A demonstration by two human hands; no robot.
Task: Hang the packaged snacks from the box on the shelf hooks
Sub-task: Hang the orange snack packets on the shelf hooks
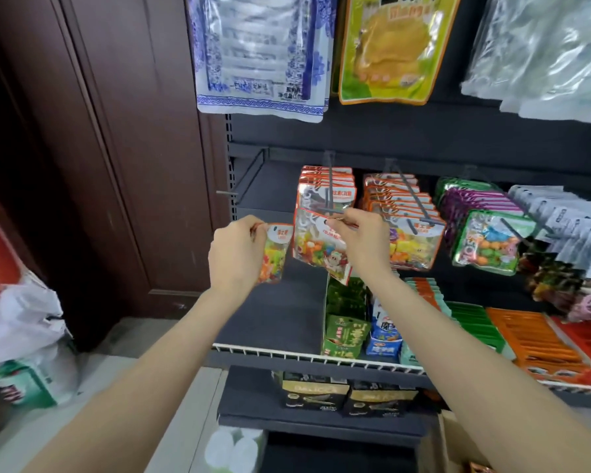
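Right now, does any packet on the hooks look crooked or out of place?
Yes: the candy packet the right hand pinches at the hook tip hangs tilted, unlike the straight row behind. The left hook is bare.

One head-worn wide-angle view is given. The dark metal shelf unit with hooks point(423, 138) is seen from close in front, looked at forward and downward, slightly from its left.

glossy clear plastic snack packet point(316, 247), dark matt metal hook point(331, 192), smooth brown wood door point(116, 148), white wire shelf rail point(287, 355)
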